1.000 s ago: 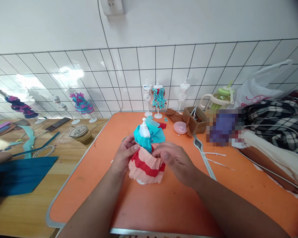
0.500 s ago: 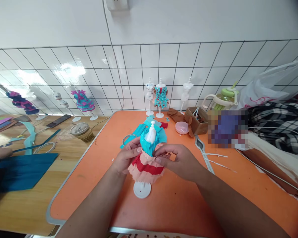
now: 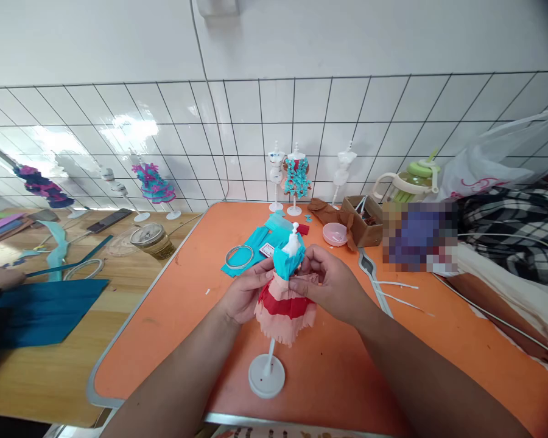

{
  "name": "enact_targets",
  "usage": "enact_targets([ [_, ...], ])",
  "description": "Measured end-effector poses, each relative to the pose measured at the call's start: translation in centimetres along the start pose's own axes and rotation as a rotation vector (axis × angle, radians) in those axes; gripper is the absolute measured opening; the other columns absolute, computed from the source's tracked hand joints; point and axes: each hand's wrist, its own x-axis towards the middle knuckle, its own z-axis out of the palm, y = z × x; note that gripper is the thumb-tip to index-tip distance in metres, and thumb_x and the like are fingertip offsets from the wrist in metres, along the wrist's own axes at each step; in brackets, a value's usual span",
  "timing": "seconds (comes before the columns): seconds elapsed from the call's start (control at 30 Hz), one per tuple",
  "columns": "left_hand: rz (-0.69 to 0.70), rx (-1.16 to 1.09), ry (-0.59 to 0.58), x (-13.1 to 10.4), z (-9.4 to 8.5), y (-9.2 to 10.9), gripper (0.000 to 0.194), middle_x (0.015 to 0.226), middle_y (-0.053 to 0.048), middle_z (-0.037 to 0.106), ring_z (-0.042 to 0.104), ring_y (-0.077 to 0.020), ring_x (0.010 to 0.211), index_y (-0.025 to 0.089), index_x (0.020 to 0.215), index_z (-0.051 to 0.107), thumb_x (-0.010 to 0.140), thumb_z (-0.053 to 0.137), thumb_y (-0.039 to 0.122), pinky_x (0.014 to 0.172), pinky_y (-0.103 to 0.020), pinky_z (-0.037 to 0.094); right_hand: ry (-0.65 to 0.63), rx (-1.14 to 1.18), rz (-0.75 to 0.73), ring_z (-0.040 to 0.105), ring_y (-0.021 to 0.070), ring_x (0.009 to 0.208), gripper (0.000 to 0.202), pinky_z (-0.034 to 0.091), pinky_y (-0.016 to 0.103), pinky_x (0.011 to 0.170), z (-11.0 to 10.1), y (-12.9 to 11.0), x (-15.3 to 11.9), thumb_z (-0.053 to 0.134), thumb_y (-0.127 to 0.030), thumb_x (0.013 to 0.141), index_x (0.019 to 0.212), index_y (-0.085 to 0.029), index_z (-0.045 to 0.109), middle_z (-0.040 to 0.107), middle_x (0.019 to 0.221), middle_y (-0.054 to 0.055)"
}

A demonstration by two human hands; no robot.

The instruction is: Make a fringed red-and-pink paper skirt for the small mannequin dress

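Note:
A small white dress form (image 3: pixel 293 245) wears a blue paper top (image 3: pixel 287 263) and a pink skirt (image 3: pixel 281 329) with a red band. It leans, its round white base (image 3: pixel 266 376) tipped toward the camera. My left hand (image 3: pixel 250 292) grips the dress at the left of the waist, thumb in front. On the right side my right hand (image 3: pixel 331 285) pinches the dress at the waist, its fingers curled partly behind it. Blue paper (image 3: pixel 256 241) and a tape roll (image 3: pixel 238 257) lie behind my left hand.
On the orange table (image 3: pixel 164 328) are a pink bowl (image 3: pixel 335 234), a cardboard box (image 3: pixel 368 233) and brown paper. More dress forms line the tiled wall. At the left, another person's hand (image 3: pixel 2 278) rests by dark blue paper (image 3: pixel 50 310).
The dress form has moved to the right and tilted, so its pole and the underside of its base now show. Both my hands moved right with it. A small label on the blue paper has come into view.

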Motion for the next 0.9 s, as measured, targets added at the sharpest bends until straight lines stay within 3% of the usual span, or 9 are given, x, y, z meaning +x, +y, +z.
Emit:
enact_targets([
  [0.33,-0.043,0.034,-0.019,0.1,-0.8,-0.2,0.04,0.102,-0.008,0.071,0.066,-0.0268,0.1,0.018,0.107,0.065,0.069,0.076,0.023,0.089,-0.037,0.051,-0.002,-0.015,0.078,0.056,0.0137,0.068,0.041,0.047,0.025,0.058,0.0,0.6,0.2,0.079,-0.035,0.067,0.088,-0.024,0.045,0.058,0.077,-0.004],
  [0.47,0.006,0.217,0.119,0.4,-1.6,-0.3,0.025,0.092,-0.006,0.072,0.068,-0.0208,0.089,0.016,0.091,0.069,0.069,0.079,0.025,0.081,-0.031,0.051,-0.029,0.023,0.099,0.061,0.0178,0.082,0.054,0.051,0.029,0.066,-0.1,0.6,0.4,0.08,-0.035,0.067,0.108,-0.025,0.047,0.065,0.093,0.0],
  [0.6,0.073,0.405,0.217,0.4,-1.9,0.1,0.022,0.082,-0.004,0.071,0.067,-0.0185,0.081,0.016,0.085,0.07,0.071,0.078,0.031,0.075,-0.028,0.05,-0.032,-0.125,0.079,0.061,0.0196,0.082,0.048,0.049,0.03,0.067,-0.3,0.8,0.6,0.079,-0.038,0.067,0.105,-0.023,0.054,0.066,0.094,0.001],
  [0.73,0.081,0.431,0.081,0.0,-1.4,0.8,0.038,0.086,-0.007,0.07,0.066,-0.0233,0.086,0.015,0.091,0.07,0.073,0.073,0.048,0.078,-0.033,0.05,-0.039,-0.118,0.061,0.062,0.0204,0.085,0.052,0.05,0.031,0.07,-0.4,1.0,0.7,0.08,-0.04,0.067,0.108,-0.023,0.053,0.066,0.097,0.002],
  [0.8,0.081,0.444,-0.019,-0.1,-1.2,1.0,0.047,0.096,-0.008,0.07,0.066,-0.0236,0.092,0.018,0.105,0.068,0.067,0.08,0.042,0.081,-0.033,0.05,-0.047,-0.093,0.058,0.062,0.0208,0.088,0.053,0.05,0.032,0.072,-0.4,1.2,0.7,0.08,-0.04,0.068,0.11,-0.023,0.053,0.066,0.1,0.002],
  [0.9,0.054,0.443,-0.051,-0.1,-1.1,1.1,0.045,0.104,-0.007,0.069,0.065,-0.021,0.094,0.021,0.111,0.065,0.069,0.08,0.026,0.083,-0.032,0.049,-0.066,-0.011,0.066,0.062,0.0205,0.089,0.052,0.051,0.031,0.072,-0.5,1.5,0.9,0.08,-0.041,0.068,0.109,-0.023,0.053,0.066,0.099,0.003],
])
